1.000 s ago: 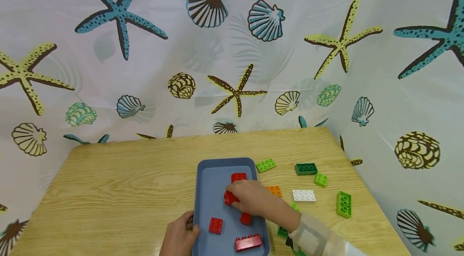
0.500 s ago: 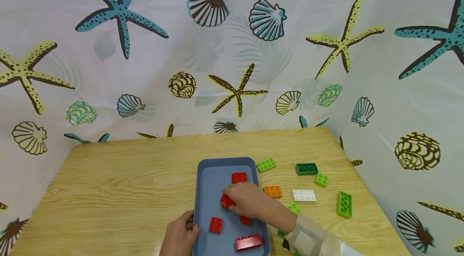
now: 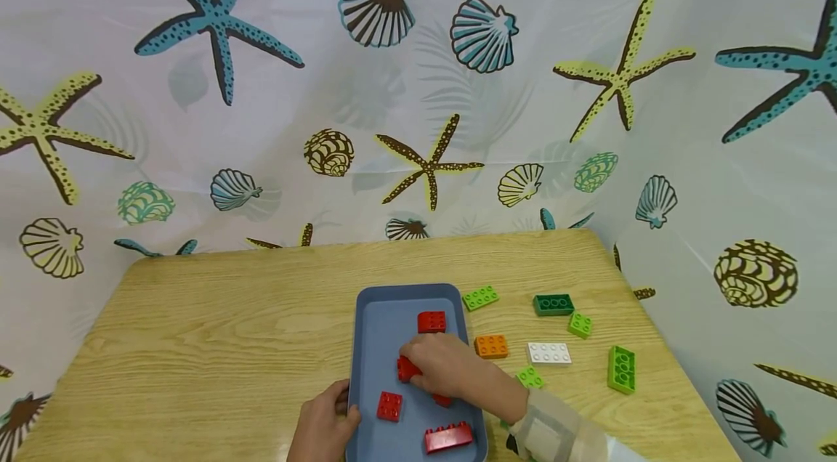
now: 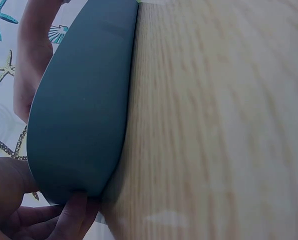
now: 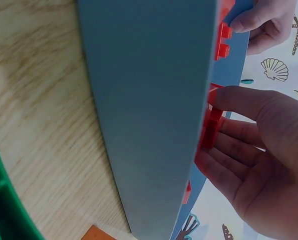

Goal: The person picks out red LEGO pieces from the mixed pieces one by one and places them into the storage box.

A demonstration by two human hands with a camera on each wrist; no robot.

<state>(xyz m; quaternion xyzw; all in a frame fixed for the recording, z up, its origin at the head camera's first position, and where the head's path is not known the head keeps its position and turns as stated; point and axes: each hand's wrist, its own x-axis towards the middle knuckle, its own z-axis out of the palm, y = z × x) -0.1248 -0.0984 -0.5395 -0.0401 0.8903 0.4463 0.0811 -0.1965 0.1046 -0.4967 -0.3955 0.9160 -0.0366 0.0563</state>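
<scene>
A blue-grey tray point(image 3: 378, 331) lies on the wooden table, with several red toy building bricks in it. At its left side, my left hand point(image 3: 325, 422) grips the wall, thumb over the rim and fingers outside; the left wrist view shows fingers point(image 4: 71, 217) against the tray's outer wall. Inside the tray, my right hand point(image 3: 439, 360) pinches a red brick point(image 3: 408, 369) between thumb and fingers, partly hidden by them. Around it lie a red brick point(image 3: 431, 322) behind, a square red brick point(image 3: 389, 407) in front to the left, and a long red brick point(image 3: 448, 437) near the front.
Right of the tray lie loose bricks: orange point(image 3: 491, 346), white point(image 3: 549, 354), dark green point(image 3: 553, 304) and several light green ones, one of them upside down point(image 3: 621, 369). My right forearm passes over the tray's right wall. A patterned curtain point(image 3: 275, 120) hangs behind the table.
My right hand has shifted slightly left and toward me inside the tray with the red brick. The orange and a light green brick show more fully now. My left hand stays on the tray.
</scene>
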